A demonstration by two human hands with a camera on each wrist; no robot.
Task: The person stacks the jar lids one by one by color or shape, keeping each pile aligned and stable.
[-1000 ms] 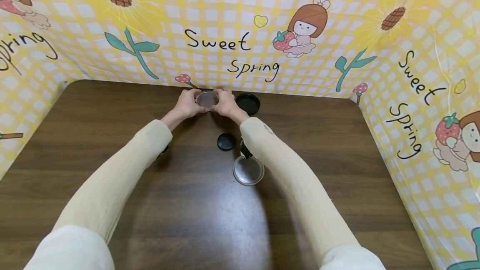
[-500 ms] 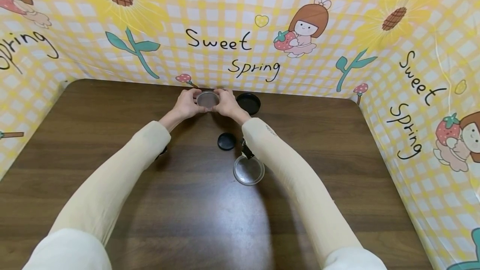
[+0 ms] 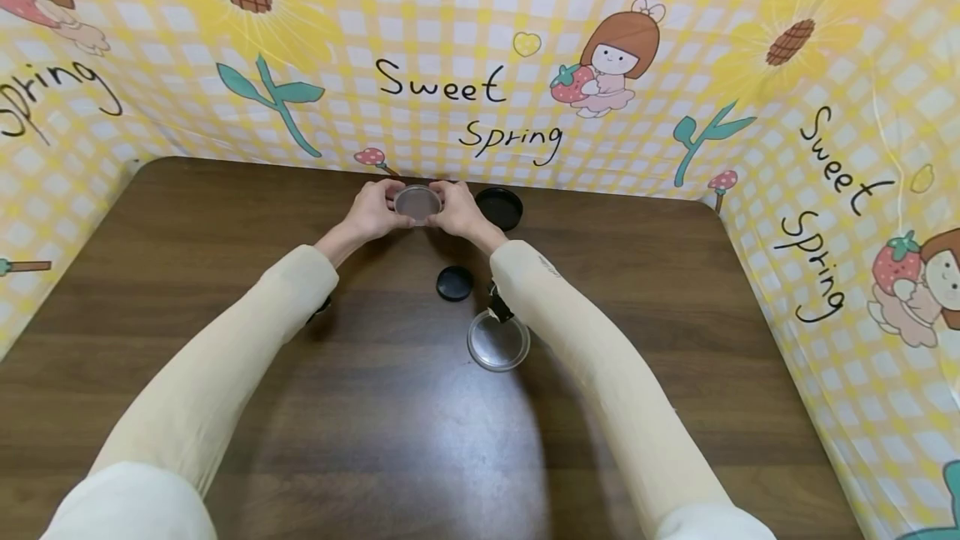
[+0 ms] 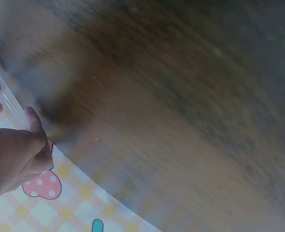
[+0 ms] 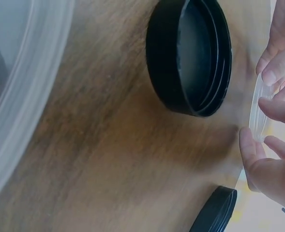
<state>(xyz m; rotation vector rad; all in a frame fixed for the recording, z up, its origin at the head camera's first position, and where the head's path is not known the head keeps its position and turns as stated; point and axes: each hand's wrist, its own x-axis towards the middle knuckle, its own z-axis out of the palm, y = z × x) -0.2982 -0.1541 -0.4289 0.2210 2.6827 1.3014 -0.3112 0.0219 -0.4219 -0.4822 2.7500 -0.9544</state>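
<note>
Near the table's back edge, both hands hold a clear round plastic lid (image 3: 417, 204) between them. My left hand (image 3: 372, 211) grips its left rim, thumb at the near side and fingers behind. Opposite, my right hand (image 3: 459, 211) pinches the right rim the same way. In the left wrist view the lid (image 4: 11, 101) shows as a thin, clear edge beside the left hand (image 4: 19, 157). The right wrist view has it nearly edge-on, the lid (image 5: 259, 108) standing between the fingertips of both hands. A larger black lid (image 3: 501, 208) lies just right of the right hand.
On the brown wooden table (image 3: 360, 440), a small black lid (image 3: 454, 283) lies nearer the person. Closer still is another clear round lid (image 3: 498, 342), partly under the right wrist's black camera strap (image 3: 500, 307). A yellow checked cloth (image 3: 450, 40) rises behind the table and at both sides.
Both hands keep their grip on the clear lid. The whole scene shifts slightly in the head view, and the right forearm sits a little further right.
</note>
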